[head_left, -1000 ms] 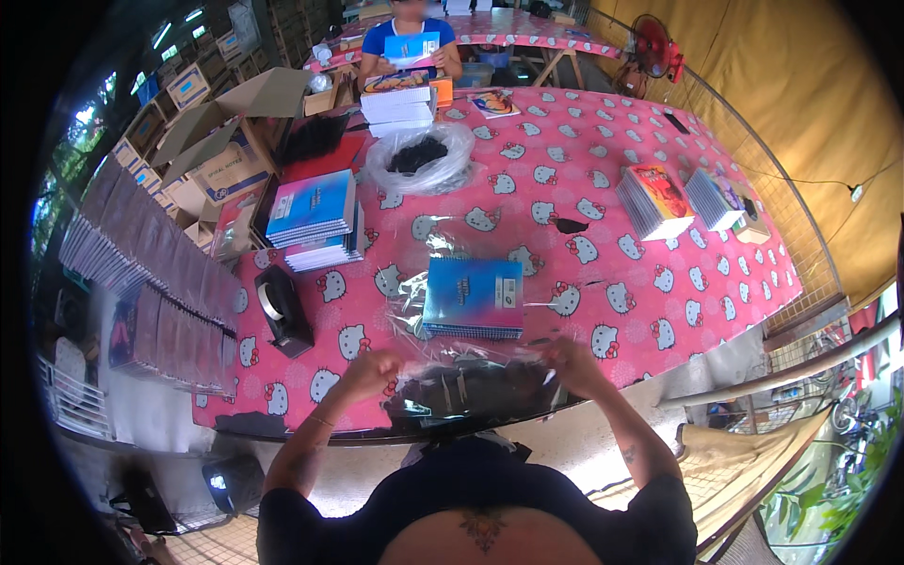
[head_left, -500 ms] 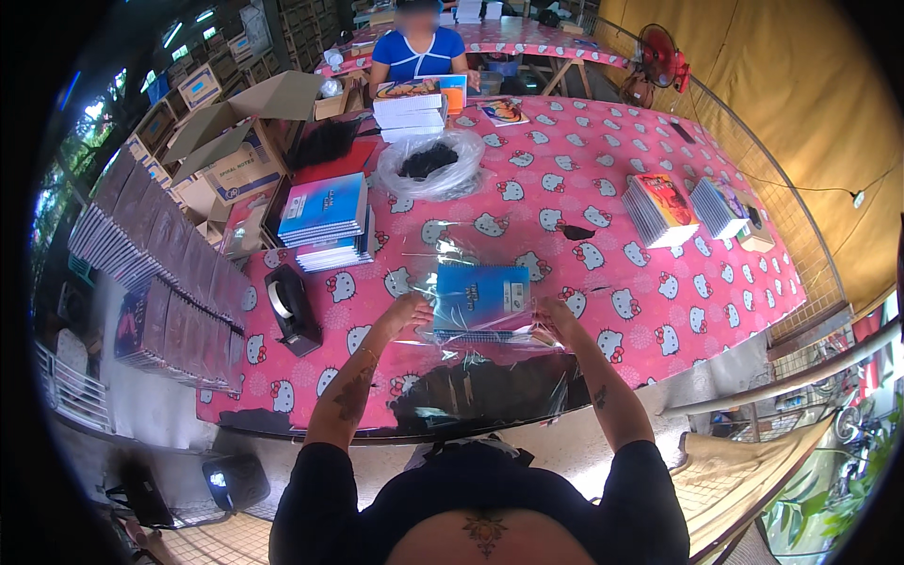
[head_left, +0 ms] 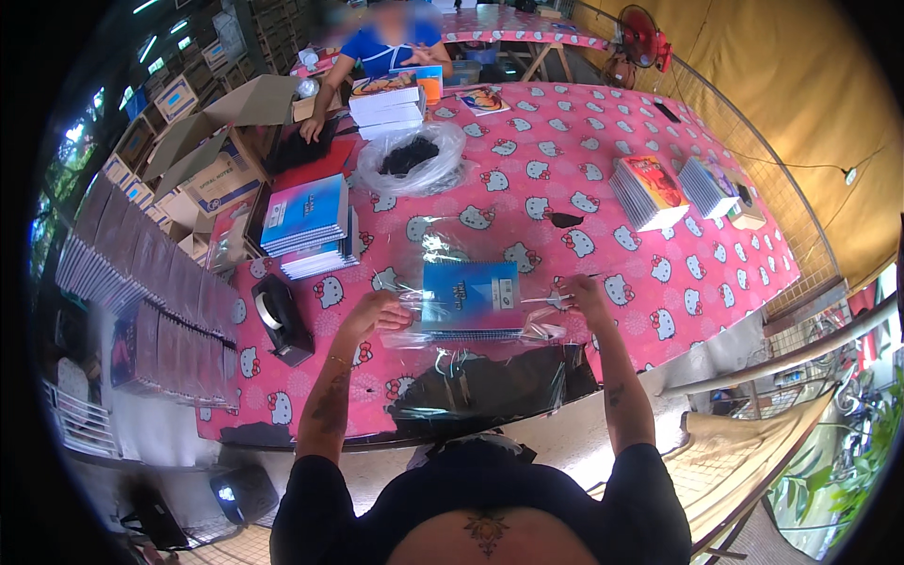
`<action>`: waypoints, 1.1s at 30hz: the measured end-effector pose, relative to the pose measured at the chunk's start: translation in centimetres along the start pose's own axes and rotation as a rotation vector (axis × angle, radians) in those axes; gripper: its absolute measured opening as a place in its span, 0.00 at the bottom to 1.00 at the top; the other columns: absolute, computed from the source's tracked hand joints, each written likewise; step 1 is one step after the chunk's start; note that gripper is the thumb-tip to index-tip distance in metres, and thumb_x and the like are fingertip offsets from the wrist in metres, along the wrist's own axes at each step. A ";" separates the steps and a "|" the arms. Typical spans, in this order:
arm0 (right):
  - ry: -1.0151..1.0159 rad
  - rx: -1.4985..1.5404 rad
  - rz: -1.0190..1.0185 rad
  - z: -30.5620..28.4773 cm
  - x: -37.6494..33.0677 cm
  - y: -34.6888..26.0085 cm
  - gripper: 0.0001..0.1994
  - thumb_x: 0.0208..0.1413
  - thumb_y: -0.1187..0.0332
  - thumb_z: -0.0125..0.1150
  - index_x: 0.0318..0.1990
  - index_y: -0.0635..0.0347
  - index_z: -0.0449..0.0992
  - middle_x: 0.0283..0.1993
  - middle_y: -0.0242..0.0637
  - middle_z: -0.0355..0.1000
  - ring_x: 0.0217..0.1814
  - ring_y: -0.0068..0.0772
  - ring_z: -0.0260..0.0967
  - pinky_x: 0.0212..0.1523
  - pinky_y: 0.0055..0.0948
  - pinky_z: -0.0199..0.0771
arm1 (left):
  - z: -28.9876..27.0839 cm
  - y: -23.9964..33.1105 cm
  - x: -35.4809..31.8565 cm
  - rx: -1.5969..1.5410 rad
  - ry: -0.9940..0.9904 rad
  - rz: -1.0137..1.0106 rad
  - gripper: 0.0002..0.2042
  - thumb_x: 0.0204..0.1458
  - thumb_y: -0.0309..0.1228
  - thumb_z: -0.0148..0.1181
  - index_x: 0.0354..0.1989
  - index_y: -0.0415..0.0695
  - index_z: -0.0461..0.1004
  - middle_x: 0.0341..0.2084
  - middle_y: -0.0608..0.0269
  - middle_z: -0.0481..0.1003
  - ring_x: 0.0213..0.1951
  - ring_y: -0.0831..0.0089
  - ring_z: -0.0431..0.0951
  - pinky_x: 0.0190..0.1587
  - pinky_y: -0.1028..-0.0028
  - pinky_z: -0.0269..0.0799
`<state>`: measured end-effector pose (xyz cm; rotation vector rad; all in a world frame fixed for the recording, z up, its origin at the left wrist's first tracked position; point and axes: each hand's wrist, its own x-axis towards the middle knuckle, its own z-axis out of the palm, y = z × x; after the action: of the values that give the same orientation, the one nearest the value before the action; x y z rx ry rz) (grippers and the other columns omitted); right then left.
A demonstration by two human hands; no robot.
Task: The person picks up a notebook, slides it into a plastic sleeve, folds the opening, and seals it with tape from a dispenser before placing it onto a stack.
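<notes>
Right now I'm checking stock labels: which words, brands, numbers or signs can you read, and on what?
I can't copy wording or brands, but print stands here:
Cardboard box: dark lettering on its side, large enough to read.
Blue notebook at the front: pale cover lettering, blurred; its white label is too small to read.
Notebook stack at left: pale cover lettering, partly blurred.
Orange-covered books: no print clear enough to read.

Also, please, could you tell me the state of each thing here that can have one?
Carton, open, flaps up
Middle notebooks, closed, stacked
Film, loose, wrinkled
Bag, open
Tape dispenser, loaded
Fan, cannot tell if running
Left hand, fingers extended, grip unclear
Right hand, fingers curled, grip unclear
</notes>
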<state>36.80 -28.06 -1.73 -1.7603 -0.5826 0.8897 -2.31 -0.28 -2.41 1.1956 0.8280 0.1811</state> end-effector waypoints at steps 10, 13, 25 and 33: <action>0.048 -0.959 -0.779 15.0 -10.5 -2.1 0.29 0.53 0.50 0.63 0.62 0.47 0.68 0.66 0.45 0.61 0.70 0.48 0.57 0.65 0.57 0.55 | -2.3 1.9 1.7 0.055 -0.049 -0.097 0.14 0.57 0.38 0.58 0.45 0.40 0.73 0.38 0.52 0.80 0.40 0.59 0.82 0.44 0.61 0.78; 0.018 -1.049 -0.735 15.1 -10.1 -2.3 0.29 0.54 0.49 0.61 0.63 0.45 0.67 0.68 0.46 0.59 0.71 0.49 0.55 0.66 0.59 0.54 | -3.0 4.7 4.9 0.408 0.049 0.161 0.13 0.59 0.36 0.54 0.45 0.40 0.76 0.39 0.55 0.80 0.40 0.60 0.82 0.42 0.63 0.78; -0.002 -1.056 -0.671 15.3 -10.0 -3.0 0.29 0.52 0.51 0.62 0.63 0.42 0.67 0.69 0.44 0.58 0.70 0.49 0.56 0.67 0.59 0.53 | 9.2 7.3 21.6 1.513 0.205 0.846 0.07 0.48 0.27 0.59 0.34 0.38 0.78 0.38 0.43 0.77 0.44 0.48 0.77 0.47 0.56 0.74; 0.039 -1.064 -0.713 15.5 -10.1 -3.0 0.29 0.51 0.53 0.65 0.62 0.42 0.68 0.67 0.43 0.59 0.69 0.49 0.56 0.65 0.58 0.55 | 9.7 9.2 20.3 1.465 0.158 0.774 0.11 0.47 0.30 0.62 0.37 0.39 0.75 0.32 0.50 0.77 0.40 0.52 0.78 0.43 0.56 0.73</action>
<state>18.41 -25.52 1.04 -2.1787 -1.7335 -0.0243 20.91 6.97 -2.82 2.8994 0.5132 0.3084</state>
